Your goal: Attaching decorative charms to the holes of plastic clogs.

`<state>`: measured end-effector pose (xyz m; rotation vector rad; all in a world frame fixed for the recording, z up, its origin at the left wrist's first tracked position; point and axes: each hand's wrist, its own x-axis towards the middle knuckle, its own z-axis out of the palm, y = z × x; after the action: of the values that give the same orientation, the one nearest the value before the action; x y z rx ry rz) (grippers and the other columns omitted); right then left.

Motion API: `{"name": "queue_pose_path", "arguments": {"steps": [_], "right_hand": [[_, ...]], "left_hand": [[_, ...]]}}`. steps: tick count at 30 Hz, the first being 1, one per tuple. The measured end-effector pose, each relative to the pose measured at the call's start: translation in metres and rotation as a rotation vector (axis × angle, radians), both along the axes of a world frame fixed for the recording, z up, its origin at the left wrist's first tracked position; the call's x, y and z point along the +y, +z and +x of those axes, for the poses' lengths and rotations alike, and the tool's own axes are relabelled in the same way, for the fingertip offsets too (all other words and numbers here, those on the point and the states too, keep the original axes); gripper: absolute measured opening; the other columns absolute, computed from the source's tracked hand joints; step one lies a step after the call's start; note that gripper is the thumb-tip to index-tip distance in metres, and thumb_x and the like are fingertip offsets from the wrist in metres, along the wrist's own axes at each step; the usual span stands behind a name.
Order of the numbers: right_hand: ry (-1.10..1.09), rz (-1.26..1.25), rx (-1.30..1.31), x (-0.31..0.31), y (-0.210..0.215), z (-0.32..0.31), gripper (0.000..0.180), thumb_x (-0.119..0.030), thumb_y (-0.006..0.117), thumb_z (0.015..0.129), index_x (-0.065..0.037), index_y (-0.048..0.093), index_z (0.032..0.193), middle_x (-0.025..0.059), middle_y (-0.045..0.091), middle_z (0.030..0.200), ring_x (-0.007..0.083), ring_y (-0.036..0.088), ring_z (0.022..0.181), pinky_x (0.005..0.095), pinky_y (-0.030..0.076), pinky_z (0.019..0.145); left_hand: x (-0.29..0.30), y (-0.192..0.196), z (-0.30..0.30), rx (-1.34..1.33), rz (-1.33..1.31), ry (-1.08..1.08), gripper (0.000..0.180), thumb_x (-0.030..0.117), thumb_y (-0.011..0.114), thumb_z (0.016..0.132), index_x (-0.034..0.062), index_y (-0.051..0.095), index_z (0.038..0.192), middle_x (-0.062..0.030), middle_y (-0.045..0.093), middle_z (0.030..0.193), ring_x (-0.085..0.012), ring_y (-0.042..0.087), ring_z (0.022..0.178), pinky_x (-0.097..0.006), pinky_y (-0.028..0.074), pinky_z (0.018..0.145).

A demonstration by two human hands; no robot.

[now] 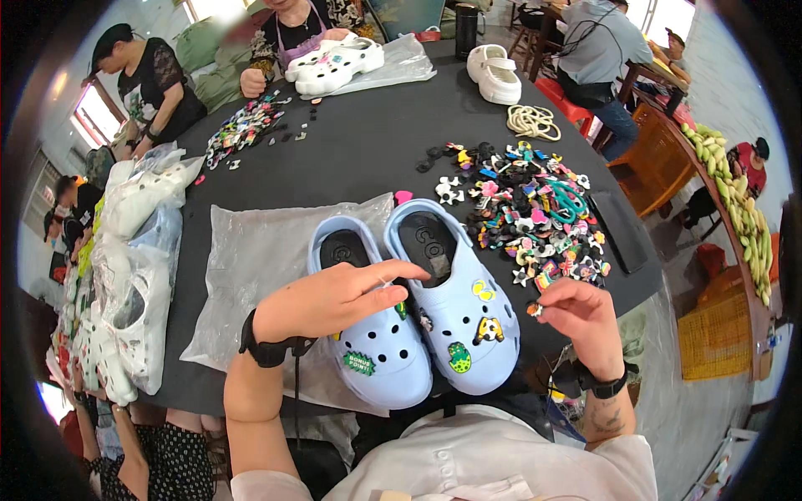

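Observation:
Two light blue clogs sit side by side on a clear plastic bag (pixel 251 250) on the black table (pixel 351 159). My left hand (pixel 338 299) lies across the left clog (pixel 376 351), its fingers reaching to the right clog (pixel 459 317). Both clogs carry small shoe charms on their toes. My right hand (pixel 581 317) hovers just right of the right clog, pinching a small charm (pixel 533 309) between fingertips. A heap of colourful charms (pixel 535 209) lies beyond my right hand.
White clogs (pixel 334 63) rest on plastic at the far side under another person's hand; another white pair (pixel 494 73) and coiled cord (pixel 533 123) sit far right. Bagged white clogs (pixel 138 275) pile up at left. A second charm heap (pixel 242 129) lies far left. A dark flat tray (pixel 620 230) edges the table's right.

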<state>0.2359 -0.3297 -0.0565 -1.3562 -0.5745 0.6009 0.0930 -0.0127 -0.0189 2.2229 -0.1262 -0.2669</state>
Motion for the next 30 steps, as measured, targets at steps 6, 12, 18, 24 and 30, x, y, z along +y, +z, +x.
{"name": "queue_pose_path", "arguments": {"steps": [6, 12, 18, 24, 30], "right_hand": [[0.136, -0.013, -0.004, 0.002, -0.002, -0.015, 0.028, 0.012, 0.068, 0.08, 0.0, 0.067, 0.106, 0.0038, 0.066, 0.099, 0.01, 0.062, 0.088, 0.0247, 0.051, 0.078], [0.25, -0.193, -0.175, 0.018, 0.013, -0.027, 0.034, 0.007, 0.07, 0.08, -0.006, 0.067, 0.112, -0.0017, 0.065, 0.093, 0.0035, 0.058, 0.081, 0.0199, 0.044, 0.065], [0.194, -0.142, -0.138, 0.032, 0.012, -0.035, 0.035, 0.006, 0.069, 0.083, -0.006, 0.066, 0.116, -0.0022, 0.065, 0.091, 0.0034, 0.057, 0.08, 0.0196, 0.044, 0.068], [0.209, -0.141, -0.234, 0.026, 0.005, -0.033, 0.034, 0.009, 0.061, 0.088, -0.002, 0.064, 0.12, 0.003, 0.059, 0.098, 0.0073, 0.055, 0.082, 0.0219, 0.046, 0.072], [0.122, -0.105, -0.243, 0.017, 0.018, -0.051, 0.033, 0.012, 0.052, 0.091, 0.002, 0.064, 0.121, 0.0088, 0.053, 0.102, 0.0114, 0.056, 0.086, 0.0246, 0.047, 0.076]], "left_hand": [[-0.005, 0.014, 0.002, 0.126, 0.007, 0.013, 0.038, 0.034, 0.043, 0.105, 0.0116, 0.05, 0.136, -0.0126, 0.053, 0.064, -0.0222, 0.057, 0.057, -0.036, 0.042, 0.057], [0.002, -0.003, 0.001, -0.02, -0.006, -0.047, 0.041, 0.035, 0.043, 0.105, 0.0127, 0.046, 0.139, -0.0134, 0.056, 0.067, -0.0256, 0.058, 0.06, -0.038, 0.045, 0.061], [0.006, -0.004, -0.001, -0.034, 0.018, -0.024, 0.049, 0.035, 0.044, 0.105, 0.0136, 0.033, 0.147, -0.0167, 0.058, 0.078, -0.0272, 0.06, 0.068, -0.038, 0.047, 0.069], [0.018, 0.013, -0.009, -0.047, 0.022, -0.015, 0.047, 0.035, 0.043, 0.105, 0.0103, 0.04, 0.144, -0.0126, 0.061, 0.089, -0.0225, 0.062, 0.084, -0.037, 0.046, 0.075], [0.04, 0.02, -0.019, -0.019, -0.085, 0.028, 0.048, 0.038, 0.048, 0.104, 0.0049, 0.045, 0.138, -0.0118, 0.063, 0.096, -0.0204, 0.061, 0.09, -0.034, 0.047, 0.079]]}}
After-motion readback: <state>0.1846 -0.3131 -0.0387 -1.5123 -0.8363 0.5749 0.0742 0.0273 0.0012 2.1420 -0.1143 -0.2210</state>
